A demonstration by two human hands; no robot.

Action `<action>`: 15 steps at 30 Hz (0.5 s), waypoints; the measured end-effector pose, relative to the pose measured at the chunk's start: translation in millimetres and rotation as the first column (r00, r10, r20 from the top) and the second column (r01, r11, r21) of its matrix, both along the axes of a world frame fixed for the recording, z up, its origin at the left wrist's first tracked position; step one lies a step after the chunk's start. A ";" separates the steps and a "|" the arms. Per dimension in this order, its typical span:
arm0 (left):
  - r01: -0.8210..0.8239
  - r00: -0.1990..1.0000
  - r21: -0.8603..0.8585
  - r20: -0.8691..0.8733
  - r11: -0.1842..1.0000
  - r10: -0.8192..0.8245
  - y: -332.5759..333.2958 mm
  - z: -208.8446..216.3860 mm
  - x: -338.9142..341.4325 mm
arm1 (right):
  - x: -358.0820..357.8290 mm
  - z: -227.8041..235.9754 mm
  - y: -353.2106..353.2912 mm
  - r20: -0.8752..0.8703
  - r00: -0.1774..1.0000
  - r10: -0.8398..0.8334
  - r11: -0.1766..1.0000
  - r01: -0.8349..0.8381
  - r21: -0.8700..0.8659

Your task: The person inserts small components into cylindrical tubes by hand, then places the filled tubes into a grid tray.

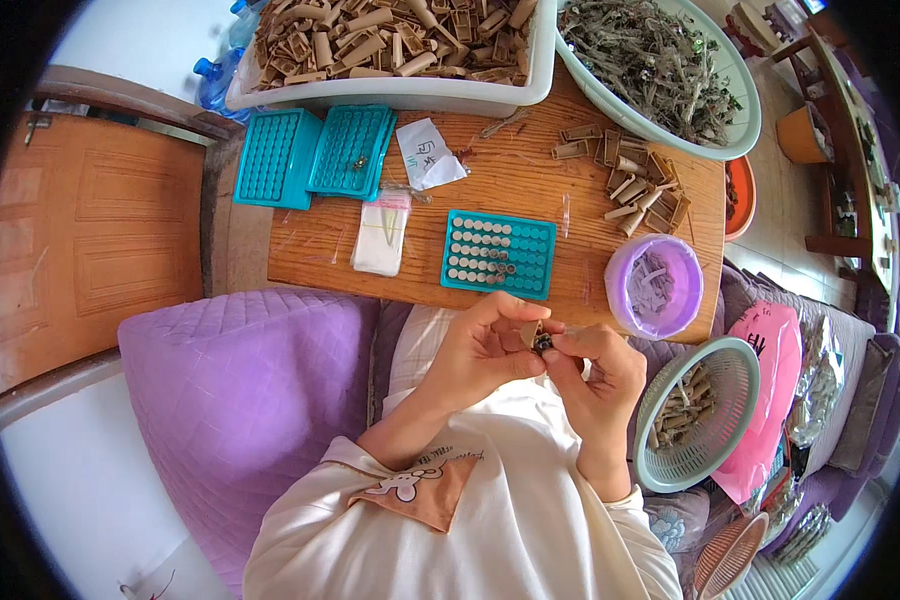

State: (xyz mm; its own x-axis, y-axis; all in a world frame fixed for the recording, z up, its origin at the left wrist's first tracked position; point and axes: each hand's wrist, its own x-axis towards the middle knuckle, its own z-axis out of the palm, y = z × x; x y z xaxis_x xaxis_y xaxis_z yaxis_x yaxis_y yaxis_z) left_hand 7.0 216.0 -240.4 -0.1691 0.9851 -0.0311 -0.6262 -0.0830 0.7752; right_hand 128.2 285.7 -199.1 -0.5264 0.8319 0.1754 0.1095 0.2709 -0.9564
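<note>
Just past the table's near edge, my left hand (478,352) pinches a small tan plastic shell (531,329) between thumb and fingers. Against it, the fingertips of my right hand (602,362) grip a small dark electronic part (542,343). Fingers partly cover both pieces, so I cannot tell whether the part sits inside the shell. On the table beyond my hands lies a teal compartment tray (539,240). Rows of round silver discs (475,240) fill its left side, and a few dark bits lie near its middle.
Tan shells fill a white bin (390,92) at the back; more shells (650,185) lie loose at right. A green basin (745,90) holds wired parts. Teal trays (275,160) are stacked left. A purple tub (620,280) and a green basket (745,400) stand right.
</note>
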 end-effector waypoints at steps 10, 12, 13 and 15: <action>-0.118 0.974 -0.041 0.190 0.992 0.124 -4.4 2.8 4.5 | -9.1 6.6 -6.5 0.166 0.978 0.125 0.962 -0.160 0.223; -0.145 0.967 -0.040 0.207 0.989 0.150 -3.1 6.7 4.4 | -11.0 5.1 -7.8 0.185 0.977 0.107 0.969 -0.144 0.202; -0.144 0.967 -0.041 0.208 0.989 0.149 -3.1 9.2 3.9 | -11.5 3.3 -7.4 0.164 0.982 0.095 0.961 -0.133 0.241; -0.131 0.973 -0.081 0.179 0.988 0.144 -3.5 12.8 2.4 | -12.5 0.2 -8.7 0.143 0.986 0.082 0.953 -0.120 0.279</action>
State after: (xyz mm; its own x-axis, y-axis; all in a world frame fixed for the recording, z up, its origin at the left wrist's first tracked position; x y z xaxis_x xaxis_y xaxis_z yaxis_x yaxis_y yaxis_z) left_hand 9.4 212.5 -227.6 -0.2879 0.9473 -0.1402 -0.7447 -0.1294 0.6547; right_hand 115.6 277.1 -198.9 -0.6389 0.6980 0.3236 0.1835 0.5467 -0.8170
